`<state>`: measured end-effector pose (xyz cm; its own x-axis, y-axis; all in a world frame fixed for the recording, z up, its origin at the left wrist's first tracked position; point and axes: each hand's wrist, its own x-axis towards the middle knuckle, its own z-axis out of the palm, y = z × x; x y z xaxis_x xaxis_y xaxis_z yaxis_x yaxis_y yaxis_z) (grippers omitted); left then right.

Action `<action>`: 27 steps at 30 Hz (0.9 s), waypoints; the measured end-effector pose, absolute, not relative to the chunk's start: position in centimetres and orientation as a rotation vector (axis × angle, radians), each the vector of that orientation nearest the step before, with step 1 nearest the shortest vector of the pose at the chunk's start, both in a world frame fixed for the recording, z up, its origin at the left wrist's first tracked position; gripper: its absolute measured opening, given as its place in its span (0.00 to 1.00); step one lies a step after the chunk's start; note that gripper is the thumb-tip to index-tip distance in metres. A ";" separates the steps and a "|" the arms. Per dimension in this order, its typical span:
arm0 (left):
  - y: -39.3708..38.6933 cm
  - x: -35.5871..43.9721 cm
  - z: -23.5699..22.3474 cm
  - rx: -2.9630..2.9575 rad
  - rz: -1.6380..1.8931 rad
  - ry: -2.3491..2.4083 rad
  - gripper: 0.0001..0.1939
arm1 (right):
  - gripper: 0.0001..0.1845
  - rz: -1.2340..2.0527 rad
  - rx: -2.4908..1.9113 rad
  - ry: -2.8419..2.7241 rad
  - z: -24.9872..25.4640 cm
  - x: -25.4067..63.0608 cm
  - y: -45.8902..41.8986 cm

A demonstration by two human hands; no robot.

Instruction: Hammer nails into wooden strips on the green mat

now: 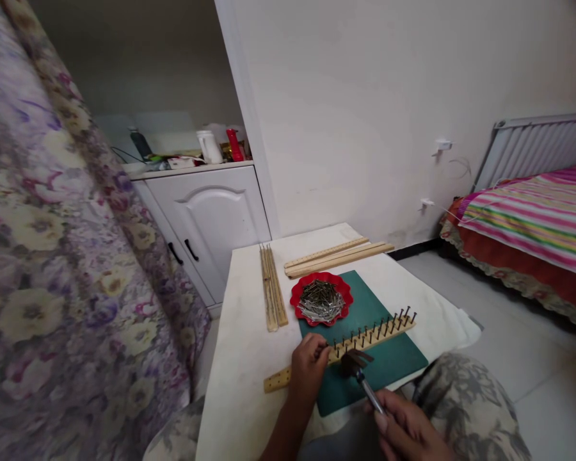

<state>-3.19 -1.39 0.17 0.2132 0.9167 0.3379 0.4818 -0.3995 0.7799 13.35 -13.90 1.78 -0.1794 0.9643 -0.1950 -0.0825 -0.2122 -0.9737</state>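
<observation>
A wooden strip (277,381) with a row of holes at its near-left end lies slantwise over a green mat (398,362). Two rows of dark nails (386,324) stand upright along its right part. My left hand (307,362) rests over the strip, fingertips pinched around what looks like a nail, mostly hidden by the fingers. My right hand (406,422) grips the handle of a claw hammer (372,393). The hammer's head is just right of my left fingertips, in front of the strip. Behind the strip, a red scalloped bowl (296,296) holds many loose nails (322,299).
Nail-studded wooden strips (271,288) lie left of the bowl; more wooden strips (336,257) lie at the table's back. A white cloth (242,358) covers the table. A white cabinet (216,218) and floral curtain (77,256) stand left, a bed (537,211) right.
</observation>
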 end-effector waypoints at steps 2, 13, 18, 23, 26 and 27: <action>-1.4 -3.2 0.2 1.962 1.114 1.271 0.05 | 0.23 1.512 -1.187 -1.172 3.1 13.0 -13.0; -1.3 -3.2 0.1 1.966 1.120 1.283 0.06 | 0.15 1.407 -1.165 -1.289 3.6 10.7 -9.4; -1.3 -3.3 0.1 1.960 1.113 1.266 0.05 | 0.15 1.411 -1.167 -1.288 4.1 10.7 -9.4; -1.3 -3.4 0.0 1.984 1.102 1.276 0.06 | 0.15 1.422 -1.182 -1.306 4.3 10.6 -9.3; -1.3 -3.4 0.3 1.998 1.103 1.271 0.07 | 0.15 1.428 -1.170 -1.284 4.2 10.8 -9.7; -1.4 -3.4 0.4 2.003 1.098 1.263 0.07 | 0.16 1.436 -1.166 -1.275 4.2 10.9 -10.0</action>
